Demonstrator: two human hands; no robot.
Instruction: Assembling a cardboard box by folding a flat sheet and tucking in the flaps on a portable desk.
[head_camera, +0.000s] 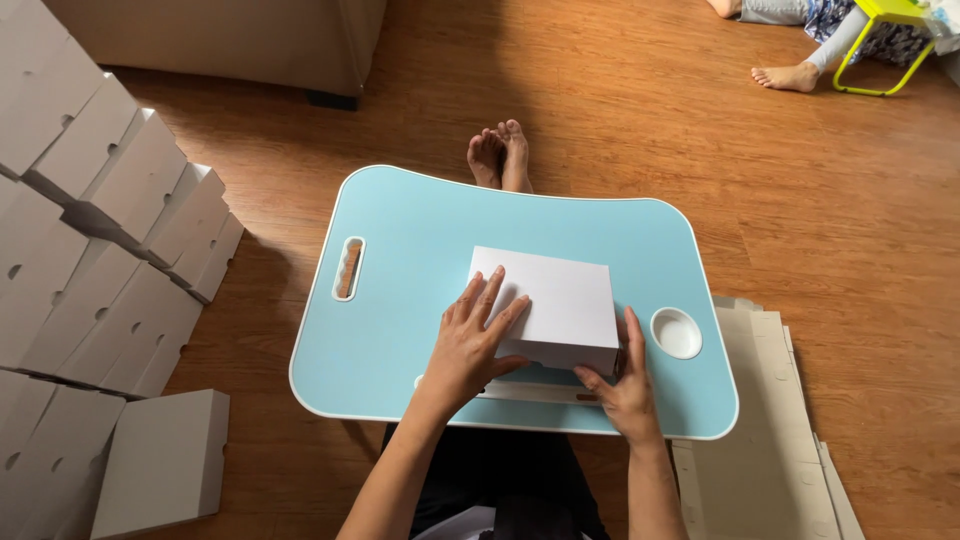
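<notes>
A white cardboard box (560, 295) sits closed on the light blue lap table (410, 300), toward its near edge. My left hand (472, 345) lies flat on the box's lid, fingers spread. My right hand (625, 385) grips the box's near right corner, thumb on the front wall and fingers up along the right side. My bare feet (500, 155) show beyond the table's far edge.
Stacks of folded white boxes (90, 230) fill the floor at the left. Flat unfolded cardboard sheets (760, 430) lie at the right. The table has a handle slot (348, 268) and a round cup recess (676, 332). Another person's foot (790, 75) and a yellow-green stool (885, 40) are far right.
</notes>
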